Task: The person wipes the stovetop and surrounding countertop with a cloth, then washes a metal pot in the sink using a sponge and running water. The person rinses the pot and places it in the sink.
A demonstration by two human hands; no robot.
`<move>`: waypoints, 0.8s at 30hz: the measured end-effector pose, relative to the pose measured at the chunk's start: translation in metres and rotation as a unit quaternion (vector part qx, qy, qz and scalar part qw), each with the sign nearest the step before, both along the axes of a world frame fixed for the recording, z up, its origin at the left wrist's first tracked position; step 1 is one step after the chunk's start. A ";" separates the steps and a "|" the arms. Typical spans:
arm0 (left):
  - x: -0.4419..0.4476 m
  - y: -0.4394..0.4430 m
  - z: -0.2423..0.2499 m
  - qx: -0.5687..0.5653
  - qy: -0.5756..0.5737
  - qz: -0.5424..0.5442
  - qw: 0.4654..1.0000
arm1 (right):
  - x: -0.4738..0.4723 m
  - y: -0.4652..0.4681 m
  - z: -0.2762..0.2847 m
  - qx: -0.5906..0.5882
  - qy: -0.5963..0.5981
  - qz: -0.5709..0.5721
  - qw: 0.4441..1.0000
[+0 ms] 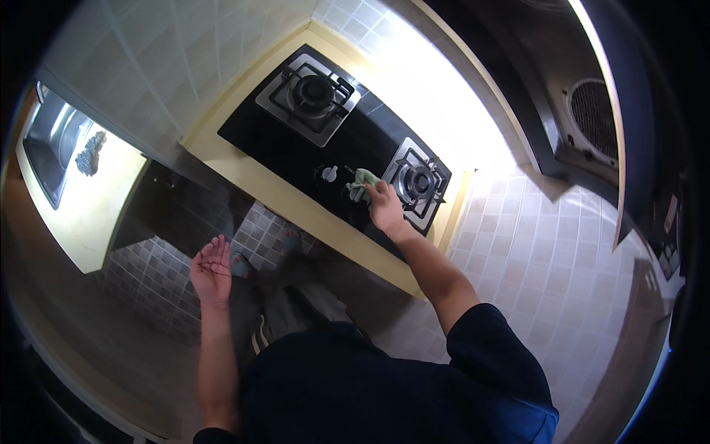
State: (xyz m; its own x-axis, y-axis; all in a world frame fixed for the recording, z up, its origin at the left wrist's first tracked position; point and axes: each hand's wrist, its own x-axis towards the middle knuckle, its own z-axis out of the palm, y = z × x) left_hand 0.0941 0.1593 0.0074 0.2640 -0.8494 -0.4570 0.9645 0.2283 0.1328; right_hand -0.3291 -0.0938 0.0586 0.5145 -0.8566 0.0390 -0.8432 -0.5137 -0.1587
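My right hand (386,210) grips a pale green cloth (366,178) against the black top of a two-burner gas hob (266,136). The cloth lies at the right control knob (356,194), partly covering it, just left of the right burner (419,182). A silver left control knob (329,173) stands uncovered nearby. Farther back is the left burner (313,93) with its black pan support. Away from the counter, my left hand (212,272) hangs palm up over the floor with nothing in it, its fingers extended and close together.
A cream counter edge (272,191) runs along the hob's front. At left, a dark cloth or scourer (91,154) lies beside a metal sink (52,150). Overhead at right hangs a range hood (593,119). Tiled walls (510,233) border the counter.
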 end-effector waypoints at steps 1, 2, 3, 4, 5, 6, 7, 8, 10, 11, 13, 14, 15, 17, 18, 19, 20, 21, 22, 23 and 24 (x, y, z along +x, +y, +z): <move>0.007 0.002 0.003 -0.013 0.006 -0.007 1.000 | -0.003 0.019 -0.005 -0.006 0.008 -0.037 0.999; 0.013 0.003 0.006 -0.021 0.008 -0.009 1.000 | -0.008 0.037 -0.010 -0.022 -0.009 -0.053 0.998; 0.019 0.006 0.009 -0.022 0.007 -0.009 1.000 | -0.016 0.056 -0.013 -0.015 -0.012 -0.074 0.997; 0.025 0.008 0.011 -0.039 0.003 -0.016 0.999 | -0.025 0.076 -0.016 0.006 0.023 -0.104 0.994; 0.031 0.011 0.014 -0.022 0.011 -0.017 1.000 | -0.037 0.098 -0.017 0.005 0.017 -0.117 0.993; 0.036 0.014 0.015 -0.009 0.013 -0.014 1.000 | -0.052 0.117 -0.016 -0.011 0.001 -0.119 0.993; 0.040 0.018 0.016 0.016 0.012 -0.009 1.000 | -0.070 0.138 -0.013 0.019 0.030 -0.174 0.984; 0.045 0.022 0.017 0.005 0.017 -0.011 1.000 | -0.089 0.156 -0.008 0.059 0.061 -0.238 0.968; 0.055 0.031 0.019 0.003 0.010 -0.006 1.000 | -0.131 0.180 0.005 0.122 0.104 -0.379 0.912; 0.059 0.037 0.020 0.018 0.016 -0.005 1.000 | -0.149 0.184 0.010 0.117 0.065 -0.464 0.876; 0.069 0.047 0.022 0.036 0.007 -0.003 0.999 | -0.170 0.182 0.012 0.119 -0.020 -0.571 0.812; 0.074 0.051 0.024 0.026 0.001 -0.010 1.000 | -0.170 0.175 0.007 0.113 -0.068 -0.578 0.805; 0.079 0.055 0.026 0.023 0.001 -0.018 1.000 | -0.165 0.170 0.003 0.088 -0.114 -0.589 0.795; 0.088 0.059 0.032 0.034 -0.012 -0.026 0.999 | -0.116 0.151 -0.032 0.060 -0.020 -0.553 0.831; 0.092 0.060 0.035 0.038 -0.013 -0.024 0.999 | -0.087 0.147 -0.045 0.034 -0.022 -0.543 0.838; 0.095 0.061 0.039 0.014 -0.018 -0.038 0.999 | -0.052 0.145 -0.058 0.022 -0.031 -0.548 0.835; 0.098 0.061 0.043 0.012 -0.027 -0.044 0.999 | -0.018 0.147 -0.067 0.018 -0.036 -0.492 0.869; 0.100 0.061 0.047 0.023 -0.034 -0.042 0.998 | 0.014 0.146 -0.071 -0.002 -0.062 -0.440 0.896; 0.101 0.061 0.051 0.016 -0.032 -0.043 0.998 | 0.049 0.146 -0.073 0.014 -0.063 -0.433 0.899; 0.101 0.061 0.054 -0.001 -0.037 -0.044 0.998 | 0.084 0.145 -0.072 0.017 -0.077 -0.428 0.900; 0.101 0.061 0.058 -0.012 -0.041 -0.044 0.998 | 0.110 0.139 -0.066 0.039 -0.113 -0.397 0.910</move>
State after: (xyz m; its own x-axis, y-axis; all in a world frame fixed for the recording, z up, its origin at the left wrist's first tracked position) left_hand 0.1954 0.2206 0.0656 0.2234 -0.8816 -0.4158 0.9672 0.1475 0.2069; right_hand -0.2195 0.0452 -0.0078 -0.2805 -0.9598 -0.0096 -0.8853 0.2626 -0.3838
